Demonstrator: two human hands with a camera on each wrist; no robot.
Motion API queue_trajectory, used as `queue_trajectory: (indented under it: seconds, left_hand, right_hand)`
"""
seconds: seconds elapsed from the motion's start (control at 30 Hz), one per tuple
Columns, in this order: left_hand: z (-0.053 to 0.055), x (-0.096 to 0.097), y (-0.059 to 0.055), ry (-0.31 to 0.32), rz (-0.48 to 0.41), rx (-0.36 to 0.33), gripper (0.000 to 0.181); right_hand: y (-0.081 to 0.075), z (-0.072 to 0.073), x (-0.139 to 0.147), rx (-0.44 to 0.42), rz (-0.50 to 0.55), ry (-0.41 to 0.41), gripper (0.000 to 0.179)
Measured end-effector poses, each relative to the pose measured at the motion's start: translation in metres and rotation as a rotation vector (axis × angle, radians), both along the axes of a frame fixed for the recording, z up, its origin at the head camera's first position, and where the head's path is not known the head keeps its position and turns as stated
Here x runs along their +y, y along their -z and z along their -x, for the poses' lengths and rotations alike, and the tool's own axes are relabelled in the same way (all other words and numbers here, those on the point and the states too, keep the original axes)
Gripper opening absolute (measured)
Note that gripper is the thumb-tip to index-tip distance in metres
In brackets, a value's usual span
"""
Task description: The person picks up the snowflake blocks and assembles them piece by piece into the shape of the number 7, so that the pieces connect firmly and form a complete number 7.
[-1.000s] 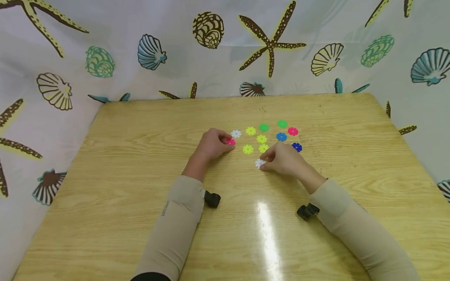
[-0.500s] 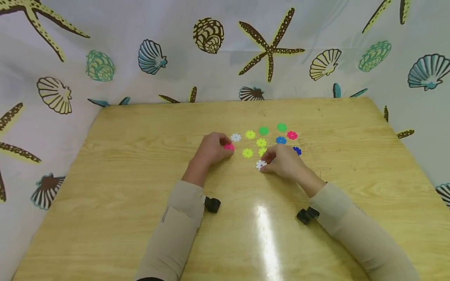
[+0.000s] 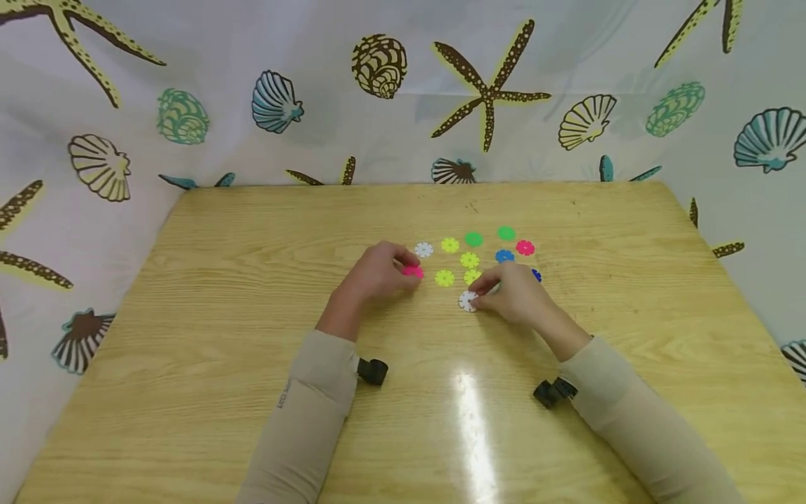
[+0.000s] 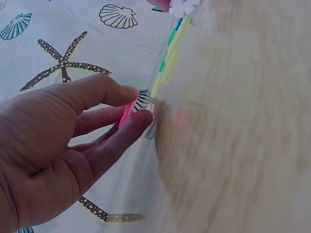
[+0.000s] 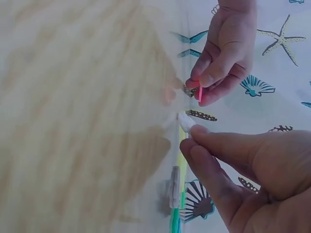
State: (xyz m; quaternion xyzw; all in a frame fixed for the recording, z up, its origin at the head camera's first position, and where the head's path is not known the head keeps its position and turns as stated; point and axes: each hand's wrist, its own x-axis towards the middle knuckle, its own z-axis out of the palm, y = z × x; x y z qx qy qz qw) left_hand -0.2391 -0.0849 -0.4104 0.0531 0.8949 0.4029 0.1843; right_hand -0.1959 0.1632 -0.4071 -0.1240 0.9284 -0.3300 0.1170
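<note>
My left hand (image 3: 380, 271) pinches a pink notched plastic disc (image 3: 412, 272) between thumb and fingers, a little above the table. In the left wrist view the pink disc (image 4: 127, 112) is seen nearly edge-on. A white notched disc (image 3: 467, 301) is pinched in my right hand (image 3: 515, 292), to the right and slightly nearer to me. The right wrist view shows the white disc (image 5: 185, 121) at the thumb and fingertip. Just beyond the hands lie yellow discs (image 3: 444, 278), a white disc (image 3: 424, 249) and a dark blue disc (image 3: 536, 275) partly hidden by my right hand.
Green discs (image 3: 474, 239), a lighter blue disc (image 3: 504, 256) and another pink disc (image 3: 525, 248) lie farther back on the wood-grain table (image 3: 220, 294). A curtain (image 3: 327, 119) printed with shells and starfish hangs behind the table's far edge.
The pink disc has tilted in my left hand's fingers and shifted slightly. My right hand has turned the white disc a little and keeps hold of it. The view has tilted slightly.
</note>
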Motion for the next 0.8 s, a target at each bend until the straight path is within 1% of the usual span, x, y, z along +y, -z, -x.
queue_trajectory:
  seconds: [0.03,0.2,0.33,0.53,0.63,0.8]
  left_hand:
    - [0.0,-0.001,0.0,0.008,-0.012,-0.007,0.03]
    - [0.0,-0.006,0.002,0.026,-0.127,-0.051,0.028]
    - [0.0,-0.012,0.003,0.015,-0.197,-0.065,0.029]
    - [0.001,-0.015,0.004,0.014,-0.306,-0.087,0.03]
    - [0.002,-0.015,0.004,0.017,-0.34,-0.088,0.03]
    - [0.001,-0.013,0.002,0.028,-0.369,-0.083,0.03]
  right_hand:
    - [0.0,0.0,0.001,-0.004,0.009,-0.003,0.019]
    - [-0.004,-0.002,0.001,-0.016,0.042,-0.011,0.017]
    - [-0.009,-0.001,0.002,-0.014,0.075,-0.004,0.016]
    - [-0.02,0.001,0.004,-0.05,0.205,0.013,0.019]
    - [-0.025,0.003,0.003,-0.05,0.228,0.018,0.02]
    - [-0.027,0.005,0.001,0.003,0.228,0.018,0.02]
